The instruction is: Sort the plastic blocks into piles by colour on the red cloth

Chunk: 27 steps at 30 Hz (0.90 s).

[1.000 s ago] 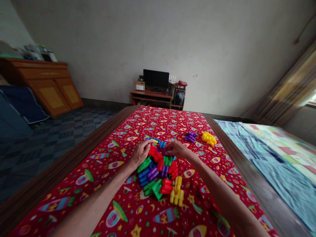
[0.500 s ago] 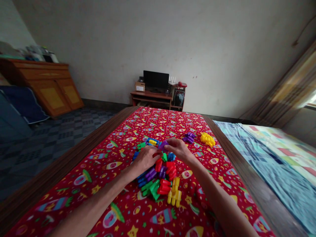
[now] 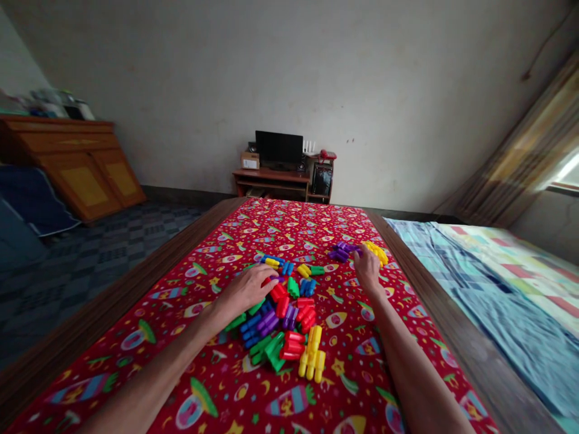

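My left hand (image 3: 248,288) is over the far left side of a mixed pile of plastic toy blocks, its thumb and fingers bent round a small purple block (image 3: 278,278), partly hidden. My right hand (image 3: 368,269) has reached out to the right, pinching a purple block (image 3: 356,249) against a small purple group (image 3: 341,251). Just beyond its fingers lie yellow blocks (image 3: 379,252). In the pile I see red blocks (image 3: 293,346), green blocks (image 3: 274,351), blue blocks (image 3: 250,330) and a yellow joined piece (image 3: 312,357) nearest me.
A red patterned cloth (image 3: 217,386) covers the middle of the dark wooden table (image 3: 149,289). Along the right side is a bed with a blue cover (image 3: 488,313). Beyond the far end stands a desk (image 3: 271,178) with a monitor (image 3: 279,149); a wooden cabinet (image 3: 81,169) is at left.
My right hand has carried the purple block from the pile rightward to the purple group. My left hand has shifted slightly left over the pile. The view has turned a little to the right.
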Each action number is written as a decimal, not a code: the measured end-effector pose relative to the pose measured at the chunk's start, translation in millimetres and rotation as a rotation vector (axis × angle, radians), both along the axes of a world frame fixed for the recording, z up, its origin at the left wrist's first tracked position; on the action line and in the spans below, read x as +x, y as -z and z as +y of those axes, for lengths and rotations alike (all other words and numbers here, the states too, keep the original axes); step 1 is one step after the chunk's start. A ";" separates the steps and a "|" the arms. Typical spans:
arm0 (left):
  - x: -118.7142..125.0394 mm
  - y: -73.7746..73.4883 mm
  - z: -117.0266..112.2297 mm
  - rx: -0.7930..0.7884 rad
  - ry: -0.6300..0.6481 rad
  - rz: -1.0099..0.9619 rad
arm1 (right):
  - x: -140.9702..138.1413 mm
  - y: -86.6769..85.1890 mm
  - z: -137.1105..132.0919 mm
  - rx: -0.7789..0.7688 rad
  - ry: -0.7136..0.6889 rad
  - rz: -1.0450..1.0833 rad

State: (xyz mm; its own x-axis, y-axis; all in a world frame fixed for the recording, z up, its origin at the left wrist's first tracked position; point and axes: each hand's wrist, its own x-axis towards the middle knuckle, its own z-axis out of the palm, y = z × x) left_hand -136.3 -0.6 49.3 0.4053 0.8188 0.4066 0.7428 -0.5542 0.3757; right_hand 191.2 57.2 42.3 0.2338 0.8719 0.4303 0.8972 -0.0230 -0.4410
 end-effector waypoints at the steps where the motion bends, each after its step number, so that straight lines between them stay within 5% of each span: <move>1: -2.1 -1.8 -0.4 -0.021 -0.001 0.010 | 0.2 3.6 2.1 0.014 -0.025 -0.009; 8: -11.9 -15.3 -3.0 -0.065 -0.059 0.057 | -1.8 9.0 3.1 -0.126 -0.094 -0.130; 13: -19.3 -17.8 2.2 -0.097 -0.084 0.056 | -13.4 -11.9 -7.2 0.005 -0.141 -0.152; 17: -14.6 -4.7 5.0 -0.031 -0.069 0.021 | -55.5 -26.8 -24.3 0.019 -0.507 -0.030; 22: -1.2 12.9 3.6 0.027 -0.020 0.006 | -117.6 -19.8 -49.2 -0.077 -1.031 0.114; 27: 3.1 10.5 3.4 -0.094 -0.050 -0.085 | -132.4 -15.4 -58.4 -0.141 -1.105 0.127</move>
State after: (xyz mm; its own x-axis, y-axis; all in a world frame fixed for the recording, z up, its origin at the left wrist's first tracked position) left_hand -133.2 2.8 38.8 0.3300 0.8734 0.3581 0.7321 -0.4763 0.4870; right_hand 58.9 -1.3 57.7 -0.6632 0.6671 0.3393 0.4047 0.7010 -0.5872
